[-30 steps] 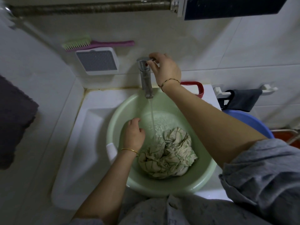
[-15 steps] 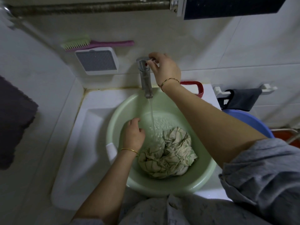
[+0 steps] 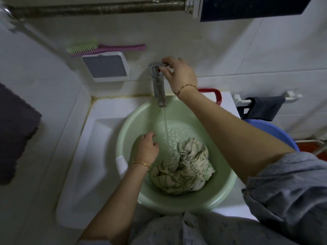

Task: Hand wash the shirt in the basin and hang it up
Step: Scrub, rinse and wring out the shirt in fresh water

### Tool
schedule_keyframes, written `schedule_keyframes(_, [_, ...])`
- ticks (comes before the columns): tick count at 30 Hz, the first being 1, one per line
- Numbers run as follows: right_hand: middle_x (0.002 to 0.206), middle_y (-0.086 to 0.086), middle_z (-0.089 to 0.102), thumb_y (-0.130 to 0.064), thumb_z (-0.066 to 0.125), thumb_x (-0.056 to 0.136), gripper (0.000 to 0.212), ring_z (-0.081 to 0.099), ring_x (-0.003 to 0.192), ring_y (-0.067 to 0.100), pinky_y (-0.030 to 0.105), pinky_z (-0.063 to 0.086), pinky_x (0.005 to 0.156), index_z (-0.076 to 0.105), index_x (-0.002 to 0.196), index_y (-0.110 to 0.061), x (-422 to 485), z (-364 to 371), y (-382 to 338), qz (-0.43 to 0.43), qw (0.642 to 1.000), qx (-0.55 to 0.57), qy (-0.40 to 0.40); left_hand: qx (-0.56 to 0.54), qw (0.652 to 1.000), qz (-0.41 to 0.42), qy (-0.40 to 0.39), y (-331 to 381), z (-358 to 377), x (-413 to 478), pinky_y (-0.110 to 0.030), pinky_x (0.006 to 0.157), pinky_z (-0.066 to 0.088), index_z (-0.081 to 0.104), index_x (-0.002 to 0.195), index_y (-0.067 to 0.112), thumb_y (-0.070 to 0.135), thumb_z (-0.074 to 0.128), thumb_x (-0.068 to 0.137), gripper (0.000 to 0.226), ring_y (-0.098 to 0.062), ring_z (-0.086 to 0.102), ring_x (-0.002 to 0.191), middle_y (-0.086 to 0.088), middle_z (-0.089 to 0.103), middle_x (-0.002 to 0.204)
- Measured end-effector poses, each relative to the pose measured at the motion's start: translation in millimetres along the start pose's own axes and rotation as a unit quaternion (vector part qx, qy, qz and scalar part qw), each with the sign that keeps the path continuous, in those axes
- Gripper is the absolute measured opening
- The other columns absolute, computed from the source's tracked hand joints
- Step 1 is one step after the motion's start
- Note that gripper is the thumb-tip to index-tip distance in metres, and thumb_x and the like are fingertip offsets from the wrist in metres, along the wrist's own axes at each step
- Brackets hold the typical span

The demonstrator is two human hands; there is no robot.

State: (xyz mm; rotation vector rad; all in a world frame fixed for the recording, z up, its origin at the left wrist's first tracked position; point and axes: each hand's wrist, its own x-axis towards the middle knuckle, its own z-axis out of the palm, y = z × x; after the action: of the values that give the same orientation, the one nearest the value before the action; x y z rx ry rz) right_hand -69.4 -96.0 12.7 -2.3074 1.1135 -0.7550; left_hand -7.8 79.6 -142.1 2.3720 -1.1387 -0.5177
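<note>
A crumpled cream shirt with green stripes [image 3: 184, 169] lies bunched in a pale green basin [image 3: 226, 184] that sits in the white sink. Water runs in a thin stream from the metal tap [image 3: 159, 85] into the basin beside the shirt. My right hand [image 3: 178, 73] grips the tap's handle, fingers curled round it. My left hand [image 3: 146, 147] is inside the basin, left of the shirt, with its fingers loosely curled and holding nothing; whether it touches the cloth I cannot tell.
The white sink [image 3: 99, 138] spreads out to the left of the basin. A green and pink brush [image 3: 99, 48] lies on a white soap box [image 3: 106, 68] on the wall. A blue basin [image 3: 272, 131] and a dark cloth on a rack [image 3: 263, 106] are at right. A metal rail [image 3: 99, 7] runs overhead.
</note>
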Motion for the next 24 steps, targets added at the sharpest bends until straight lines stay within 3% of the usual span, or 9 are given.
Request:
schedule_keyframes(3, [0.126, 0.005, 0.052, -0.028, 0.051, 0.094, 0.044, 0.058, 0.099, 0.021, 0.039, 0.050, 0.086, 0.044, 0.137, -0.026, -15.7, -3.6, 9.0, -0.003, 0.998, 0.059, 0.036, 0.052, 0.986, -0.029, -0.155, 5.7, 0.1, -8.3, -0.028, 0.088, 0.046, 0.062, 0.110, 0.013, 0.021, 0.057, 0.086, 0.026, -0.027, 0.060, 0.105, -0.008, 0.066, 0.112])
schedule_keyframes(6, [0.112, 0.006, 0.058, -0.012, 0.052, 0.088, 0.029, 0.056, 0.088, 0.018, 0.043, 0.049, 0.082, 0.054, 0.117, -0.014, -55.9, -3.9, 32.3, 0.037, 0.989, 0.105, 0.103, 0.046, 0.952, 0.010, -0.304, 14.6, 1.0, -18.9, -0.026, 0.067, 0.039, 0.063, 0.093, 0.011, 0.035, 0.064, 0.086, 0.025, -0.021, 0.057, 0.083, -0.012, 0.059, 0.092])
schedule_keyframes(8, [0.106, 0.008, 0.062, -0.014, 0.051, 0.088, 0.019, 0.059, 0.092, 0.025, 0.042, 0.050, 0.082, 0.058, 0.105, -0.013, -87.3, 0.5, 56.7, 0.076, 0.997, 0.018, -0.005, 0.089, 0.922, 0.037, -0.375, 15.9, 1.4, -23.1, -0.025, 0.080, 0.045, 0.060, 0.111, 0.015, 0.046, 0.073, 0.076, 0.049, -0.021, 0.056, 0.096, -0.011, 0.055, 0.108])
schedule_keyframes(10, [0.115, 0.007, 0.063, -0.028, 0.055, 0.088, 0.025, 0.059, 0.104, 0.027, 0.040, 0.049, 0.090, 0.060, 0.110, -0.019, -116.6, 10.3, 81.2, 0.086, 0.960, -0.103, -0.245, 0.184, 0.888, 0.066, -0.416, 12.9, 5.0, -28.1, -0.032, 0.105, 0.037, 0.039, 0.138, 0.021, 0.052, 0.078, 0.065, 0.088, -0.026, 0.041, 0.125, -0.009, 0.038, 0.135])
schedule_keyframes(13, [0.149, 0.006, 0.031, -0.053, 0.073, 0.070, 0.083, 0.030, 0.136, 0.030, 0.044, 0.028, 0.112, 0.036, 0.141, -0.031, -153.8, 24.3, 105.1, 0.010, 0.820, -0.217, -0.530, 0.214, 0.893, 0.104, -0.382, 6.7, 17.4, -33.3, -0.033, 0.106, 0.035, 0.039, 0.136, 0.024, 0.047, 0.079, 0.065, 0.085, -0.027, 0.039, 0.126, -0.008, 0.038, 0.136])
schedule_keyframes(15, [0.156, 0.004, 0.009, -0.056, 0.078, 0.063, 0.107, 0.010, 0.142, 0.034, 0.051, 0.018, 0.115, 0.016, 0.148, -0.034, -171.7, 32.7, 112.0, -0.013, 0.782, -0.255, -0.568, 0.158, 0.915, 0.087, -0.360, 5.9, 19.2, -29.9, -0.031, 0.097, 0.042, 0.052, 0.124, 0.020, 0.034, 0.072, 0.078, 0.052, -0.026, 0.051, 0.116, -0.008, 0.052, 0.130])
schedule_keyframes(17, [0.153, 0.006, 0.019, -0.058, 0.073, 0.067, 0.097, 0.020, 0.138, 0.038, 0.050, 0.026, 0.112, 0.022, 0.146, -0.032, -180.4, 40.6, 111.6, -0.002, 0.814, -0.274, -0.512, 0.124, 0.939, 0.042, -0.318, 2.8, 15.5, -25.0, -0.031, 0.093, 0.045, 0.059, 0.116, 0.016, 0.028, 0.058, 0.088, 0.031, -0.027, 0.056, 0.112, -0.010, 0.060, 0.124])
schedule_keyframes(21, [0.126, 0.011, 0.055, -0.050, 0.062, 0.083, 0.050, 0.053, 0.112, 0.030, 0.033, 0.043, 0.089, 0.053, 0.117, -0.015, -161.3, 48.6, 101.4, 0.143, 0.894, -0.164, -0.392, 0.068, 0.984, -0.070, -0.148, -11.1, 11.0, -15.2, -0.035, 0.083, 0.049, 0.064, 0.105, 0.012, 0.049, 0.052, 0.084, 0.044, -0.034, 0.061, 0.101, -0.016, 0.066, 0.111])
schedule_keyframes(24, [0.130, 0.015, 0.054, -0.046, 0.061, 0.085, 0.061, 0.052, 0.117, 0.031, 0.032, 0.042, 0.092, 0.048, 0.129, -0.006, -146.7, 51.2, 98.1, 0.253, 0.890, -0.069, -0.373, -0.018, 0.992, -0.111, -0.053, -14.6, 8.3, -13.6, -0.036, 0.080, 0.051, 0.060, 0.099, 0.011, 0.060, 0.059, 0.068, 0.058, -0.033, 0.061, 0.093, -0.014, 0.065, 0.105])
